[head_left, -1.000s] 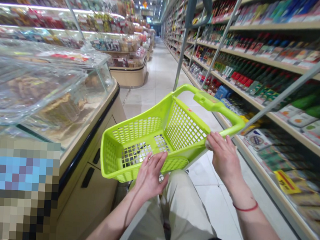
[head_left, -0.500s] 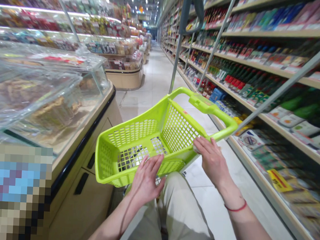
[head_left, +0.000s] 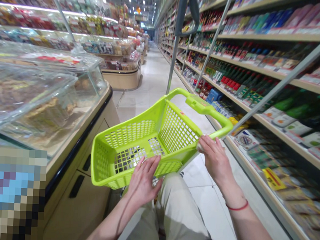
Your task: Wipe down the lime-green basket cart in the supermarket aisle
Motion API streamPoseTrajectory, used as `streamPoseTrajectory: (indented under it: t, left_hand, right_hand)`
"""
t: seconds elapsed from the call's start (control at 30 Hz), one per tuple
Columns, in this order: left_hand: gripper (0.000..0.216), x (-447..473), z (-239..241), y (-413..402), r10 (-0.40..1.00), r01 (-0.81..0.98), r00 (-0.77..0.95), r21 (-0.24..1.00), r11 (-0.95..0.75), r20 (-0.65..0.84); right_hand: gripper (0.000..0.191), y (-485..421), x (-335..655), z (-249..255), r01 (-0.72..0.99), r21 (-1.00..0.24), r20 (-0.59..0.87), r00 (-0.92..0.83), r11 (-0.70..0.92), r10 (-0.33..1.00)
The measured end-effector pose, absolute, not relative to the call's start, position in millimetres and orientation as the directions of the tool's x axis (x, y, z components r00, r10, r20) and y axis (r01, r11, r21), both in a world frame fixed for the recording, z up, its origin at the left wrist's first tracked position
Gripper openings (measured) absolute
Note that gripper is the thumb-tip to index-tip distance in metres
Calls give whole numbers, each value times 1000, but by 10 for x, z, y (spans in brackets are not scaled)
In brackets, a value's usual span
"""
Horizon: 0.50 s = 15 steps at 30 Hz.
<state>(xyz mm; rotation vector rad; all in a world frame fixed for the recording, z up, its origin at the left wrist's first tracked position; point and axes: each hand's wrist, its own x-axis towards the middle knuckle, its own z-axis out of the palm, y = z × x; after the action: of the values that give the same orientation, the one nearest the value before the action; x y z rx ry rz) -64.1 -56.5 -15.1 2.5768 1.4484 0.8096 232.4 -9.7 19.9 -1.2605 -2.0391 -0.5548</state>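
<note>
A lime-green plastic shopping cart basket (head_left: 116, 132) stands at an angle before me, and only its grid floor shows inside. My left hand (head_left: 143, 180) lies at its near rim with fingers stretched out, touching or just over it, holding nothing. At the rear corner, below the green push handle (head_left: 224, 127), is my right hand (head_left: 217, 160), back upward, fingers together and bent over a small pale bit at the fingertips. What that bit is stays too small to tell. A red cord circles my right wrist.
On the left runs a counter with clear food bins (head_left: 48, 110) and a dark edge. Shelves of bottles and packets (head_left: 257, 96) line the right. A grey pole with a dark handle (head_left: 178, 28) rises behind the cart. A tiled aisle (head_left: 157, 73) stretches ahead.
The cart has shifted slightly left in view. My right hand has slid a little to the right along its rear corner. My left hand has hardly moved.
</note>
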Motion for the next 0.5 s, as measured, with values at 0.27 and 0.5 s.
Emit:
streamPoseTrajectory:
  t: [0.27, 0.5]
  left_hand:
    - [74, -642, -143, -563, 811, 776, 415, 305, -553, 413]
    - [75, -631, -122, -568, 811, 777, 413, 304, -551, 415]
  right_hand:
    - [38, 33, 2647, 383, 946, 2, 762, -212, 326, 612]
    - [35, -50, 2347, 245, 932, -7, 749, -235, 361, 619]
